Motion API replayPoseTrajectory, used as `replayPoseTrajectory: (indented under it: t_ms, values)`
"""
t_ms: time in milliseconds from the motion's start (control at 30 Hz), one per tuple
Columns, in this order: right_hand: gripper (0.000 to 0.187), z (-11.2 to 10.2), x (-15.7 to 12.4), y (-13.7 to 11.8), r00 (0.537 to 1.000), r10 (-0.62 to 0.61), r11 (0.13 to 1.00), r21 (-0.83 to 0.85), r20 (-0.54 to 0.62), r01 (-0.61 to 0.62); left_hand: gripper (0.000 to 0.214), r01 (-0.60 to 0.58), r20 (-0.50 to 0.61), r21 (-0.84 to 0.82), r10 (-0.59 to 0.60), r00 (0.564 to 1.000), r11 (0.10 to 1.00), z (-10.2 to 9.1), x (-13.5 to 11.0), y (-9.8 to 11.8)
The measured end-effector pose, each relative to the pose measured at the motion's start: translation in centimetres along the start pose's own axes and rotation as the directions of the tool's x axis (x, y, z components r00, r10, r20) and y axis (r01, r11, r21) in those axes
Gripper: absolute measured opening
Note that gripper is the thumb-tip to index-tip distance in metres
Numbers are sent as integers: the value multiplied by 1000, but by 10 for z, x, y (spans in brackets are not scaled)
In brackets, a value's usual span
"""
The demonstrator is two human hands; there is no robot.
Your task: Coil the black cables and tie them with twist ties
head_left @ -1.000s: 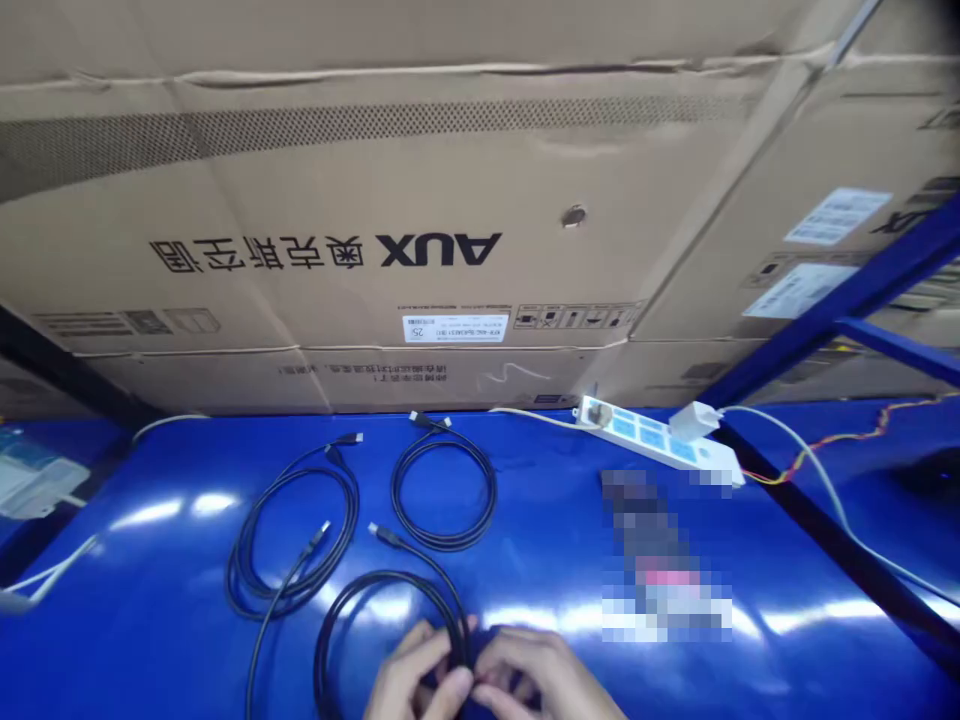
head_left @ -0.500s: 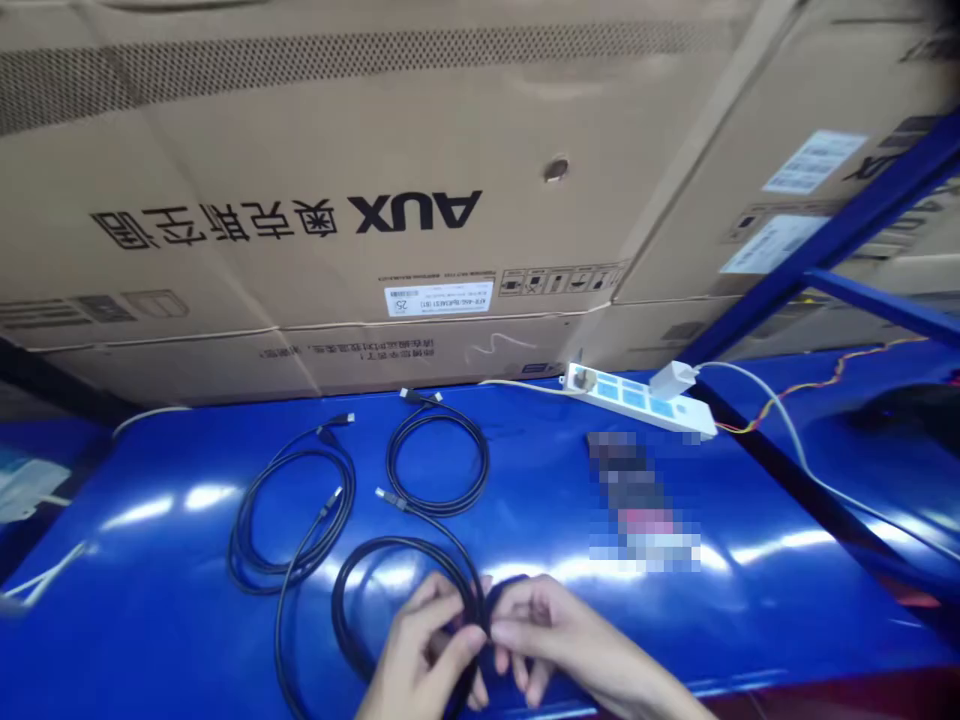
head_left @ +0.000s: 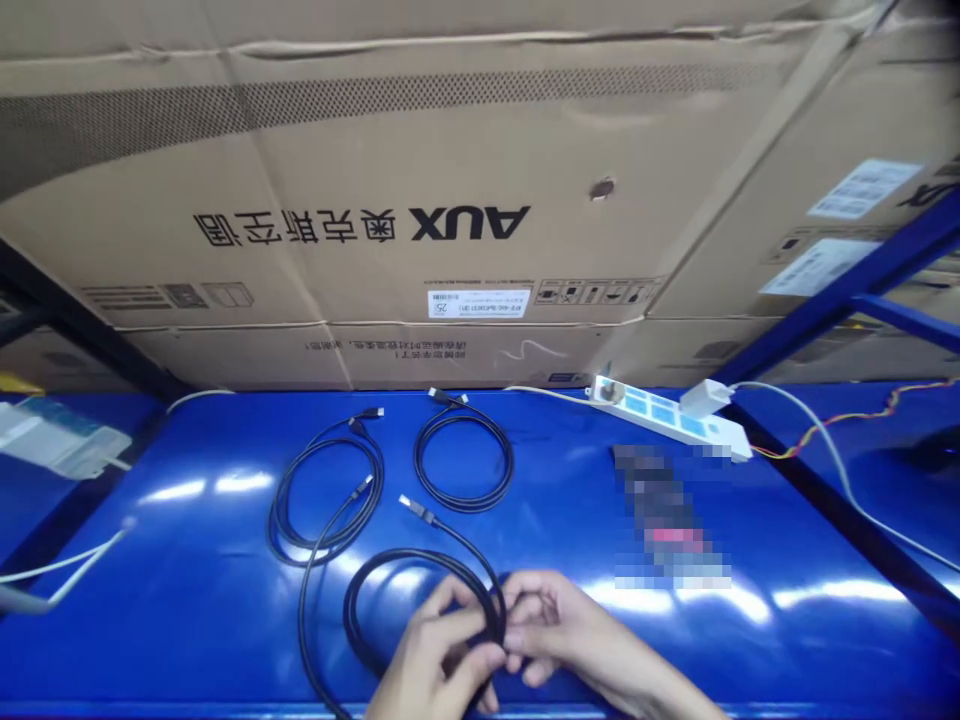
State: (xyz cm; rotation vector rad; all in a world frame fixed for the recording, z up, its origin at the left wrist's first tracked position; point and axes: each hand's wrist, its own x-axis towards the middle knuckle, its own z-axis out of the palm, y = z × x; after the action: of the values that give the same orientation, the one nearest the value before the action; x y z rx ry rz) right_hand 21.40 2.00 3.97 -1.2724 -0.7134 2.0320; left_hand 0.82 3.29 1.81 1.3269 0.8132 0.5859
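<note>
A black cable (head_left: 397, 553) lies wound in loops at the front of the blue surface. My left hand (head_left: 442, 650) is closed round the bundled right side of these loops, thumb on top. Against the same bundle, from the right, my right hand (head_left: 551, 630) is pinched with curled fingers; the exact spot between its fingertips is hidden. One end of the cable, with a metal-tipped plug (head_left: 417, 508), points away to the upper left. Its other end, also with a plug (head_left: 363, 487), runs up on the left across a second coiled black cable (head_left: 276, 495).
Behind lies a third coiled black cable (head_left: 511, 465). A white power strip (head_left: 667, 418) with a white charger (head_left: 705, 399) stands at the back right, near a blurred-out item (head_left: 667, 515). Large cardboard boxes (head_left: 360, 140) wall off the back. Blue shelf posts (head_left: 847, 270) rise at the sides.
The view has shifted, so the things on the surface appear farther right. My left hand keeps its hold on the loops, while my right hand's fingers have curled in closer against the cable.
</note>
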Motion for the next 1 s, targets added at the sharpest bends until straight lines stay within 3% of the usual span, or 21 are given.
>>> replayPoseTrajectory:
  t_ms: [100, 167, 200, 267, 333, 400, 467, 533, 567, 633, 733, 800, 867, 933, 1000]
  values:
    - [41, -1, 0, 3, 993, -117, 986, -123, 1, 116, 37, 37, 5, -5, -37, 999, 999, -1, 1, -4]
    - [36, -3, 0, 7, 965, -261, 919, -309, -14, 244, 42, 54, 0, -10, -54, 999, 998, -3, 3, -4]
    - [33, -4, -1, 9, 937, -350, 845, -429, 6, 319, 45, 57, -10, -15, -57, 998, 998, -3, 4, -4]
    - [32, -5, -1, 12, 843, -526, 611, -638, 116, 469, 50, 59, -28, -22, -59, 998, 998, -3, 7, -5]
    - [39, -7, -1, 14, 747, -615, 379, -735, 254, 562, 55, 56, -35, -27, -57, 998, 998, -2, 11, -8]
    - [44, -8, 0, 14, 697, -651, 259, -776, 300, 575, 62, 69, -31, -38, -70, 997, 997, -1, 16, -11]
    - [39, -14, 2, 8, 697, -653, 196, -823, 296, 534, 72, 105, -49, -39, -107, 993, 994, 0, 22, -13]
    - [29, -27, 5, -5, 701, -649, 74, -892, 296, 446, 78, 142, -90, -22, -144, 985, 990, 1, 25, -12]
    - [25, -36, 8, -14, 698, -654, -11, -927, 291, 376, 75, 149, -129, 17, -146, 981, 989, 0, 26, -10]
    - [27, -58, 16, -36, 661, -722, -176, -979, 202, 107, 62, 162, -206, 180, -124, 971, 970, -2, 25, -4]
    - [33, -89, 37, -69, 622, -777, -186, -980, 100, -75, 50, 202, -255, 495, -81, 964, 845, -10, 18, 9]
    - [32, -102, 53, -84, 619, -782, -197, -970, 67, -144, 48, 204, -270, 618, -39, 962, 759, -23, 11, 19]
    - [28, -108, 68, -89, 630, -775, -209, -961, 49, -181, 43, 195, -342, 689, 76, 937, 698, -42, 0, 26]
    - [25, -110, 78, -88, 641, -767, -209, -957, 35, -199, 40, 226, -463, 738, 232, 856, 636, -65, -15, 27]
    - [23, -115, 79, -85, 647, -762, -196, -960, 21, -199, 42, 345, -574, 750, 296, 764, 565, -85, -35, 22]
